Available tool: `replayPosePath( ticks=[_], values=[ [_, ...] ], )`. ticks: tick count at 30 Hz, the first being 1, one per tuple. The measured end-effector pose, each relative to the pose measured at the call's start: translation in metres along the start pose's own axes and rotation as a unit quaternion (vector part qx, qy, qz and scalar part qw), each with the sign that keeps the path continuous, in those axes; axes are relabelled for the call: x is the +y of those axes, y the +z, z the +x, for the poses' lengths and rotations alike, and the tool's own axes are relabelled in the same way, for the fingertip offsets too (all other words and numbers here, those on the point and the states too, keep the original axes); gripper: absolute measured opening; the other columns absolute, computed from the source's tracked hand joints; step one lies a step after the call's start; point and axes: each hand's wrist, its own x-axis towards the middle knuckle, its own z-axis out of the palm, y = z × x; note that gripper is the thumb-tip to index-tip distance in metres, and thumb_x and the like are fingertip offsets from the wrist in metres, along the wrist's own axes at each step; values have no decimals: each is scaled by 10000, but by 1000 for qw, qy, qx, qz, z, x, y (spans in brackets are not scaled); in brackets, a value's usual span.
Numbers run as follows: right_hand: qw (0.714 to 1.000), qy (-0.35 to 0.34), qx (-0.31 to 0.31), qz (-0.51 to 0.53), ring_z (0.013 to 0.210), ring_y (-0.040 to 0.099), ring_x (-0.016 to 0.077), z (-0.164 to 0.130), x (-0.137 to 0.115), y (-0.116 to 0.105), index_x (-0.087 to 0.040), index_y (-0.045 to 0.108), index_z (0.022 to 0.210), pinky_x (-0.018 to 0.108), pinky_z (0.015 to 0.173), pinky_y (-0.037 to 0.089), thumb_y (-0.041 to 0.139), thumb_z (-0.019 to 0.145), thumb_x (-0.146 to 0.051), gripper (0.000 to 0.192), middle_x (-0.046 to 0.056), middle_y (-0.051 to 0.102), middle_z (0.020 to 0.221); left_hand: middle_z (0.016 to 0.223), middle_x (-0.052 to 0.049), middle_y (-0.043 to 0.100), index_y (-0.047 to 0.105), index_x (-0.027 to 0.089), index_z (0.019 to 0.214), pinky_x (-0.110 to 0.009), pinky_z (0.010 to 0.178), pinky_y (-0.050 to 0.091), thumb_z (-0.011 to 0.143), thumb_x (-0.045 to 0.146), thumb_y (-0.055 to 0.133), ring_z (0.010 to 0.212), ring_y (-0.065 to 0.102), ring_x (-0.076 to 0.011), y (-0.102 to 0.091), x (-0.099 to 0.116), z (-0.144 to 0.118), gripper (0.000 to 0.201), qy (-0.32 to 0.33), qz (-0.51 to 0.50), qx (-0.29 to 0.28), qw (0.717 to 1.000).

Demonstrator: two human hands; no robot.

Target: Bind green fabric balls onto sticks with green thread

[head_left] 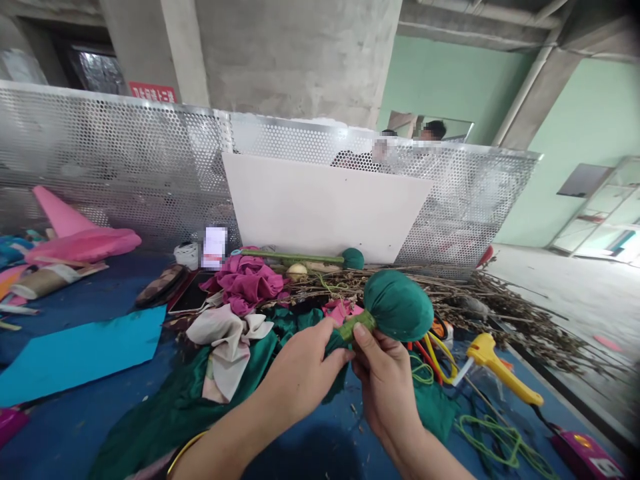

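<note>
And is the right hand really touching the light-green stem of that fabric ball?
Touching. The head view shows the right hand with its thumb laid on the light-green stem, beside the dark-green fabric ball.

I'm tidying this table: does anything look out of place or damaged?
Dried twigs stick out past the table's right edge, over the floor, and green cord lies in a loose tangle near the yellow glue gun, so that side looks messy. The green ball above the right hand shows no clear damage.
</note>
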Motion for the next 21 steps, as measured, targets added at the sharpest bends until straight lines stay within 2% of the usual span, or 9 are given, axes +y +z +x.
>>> replayPosePath(
  ticks=[4, 7, 10, 13, 16, 19, 21],
  values=[
    [1000, 4, 3, 1, 405, 219, 38, -2, -1, 3, -163, 525, 574, 197, 385, 167, 846, 605, -363, 380, -104, 338, 432, 770, -25, 596, 473, 204, 746, -289, 601, 358, 835, 203, 432, 727, 582, -215, 1, -3, -1, 98, 14, 104, -3, 994],
    [1000, 4, 5, 5, 387, 225, 35, -3, -1, 5, -170, 484, 532, 199, 374, 169, 861, 567, -369, 428, -107, 334, 415, 807, -27, 577, 455, 201, 747, -286, 630, 358, 818, 193, 429, 774, 558, -208, -1, -4, -1, 76, 23, 95, -22, 995],
    [1000, -1, -11, 14, 377, 265, 43, -3, 1, 4, -172, 499, 536, 204, 372, 198, 846, 598, -356, 397, -101, 354, 413, 786, -1, 571, 488, 194, 777, -267, 633, 376, 811, 203, 440, 759, 557, -180, -9, -3, 0, 59, 11, -35, -93, 995],
    [1000, -3, -18, 12, 380, 303, 47, -2, 3, 1, -167, 536, 551, 205, 376, 214, 834, 625, -344, 354, -90, 391, 422, 712, 37, 530, 524, 186, 802, -232, 557, 355, 783, 184, 461, 612, 504, -120, -17, -4, 1, 66, -30, -171, -165, 971],
    [1000, 0, -3, 4, 392, 321, 42, -1, 3, 0, -157, 552, 541, 201, 386, 220, 847, 606, -346, 356, -78, 433, 438, 694, 45, 480, 548, 182, 825, -214, 547, 325, 786, 224, 518, 614, 430, -102, -19, -11, 2, 65, -47, -218, -171, 960],
    [1000, -8, -2, 2, 395, 326, 40, -1, 2, 0, -154, 560, 541, 199, 391, 223, 849, 599, -355, 357, -72, 449, 441, 705, 43, 439, 532, 183, 905, -218, 535, 301, 852, 425, 521, 608, 370, -99, -16, -19, 2, 248, -54, -278, -189, 940],
    [1000, -13, -9, -1, 404, 341, 45, -2, 2, 0, -154, 571, 556, 199, 394, 223, 844, 610, -356, 344, -67, 465, 449, 697, 48, 399, 496, 180, 883, -221, 519, 272, 876, 533, 465, 590, 325, -93, -13, -22, 2, 355, -55, -323, -202, 923]
  ],
)
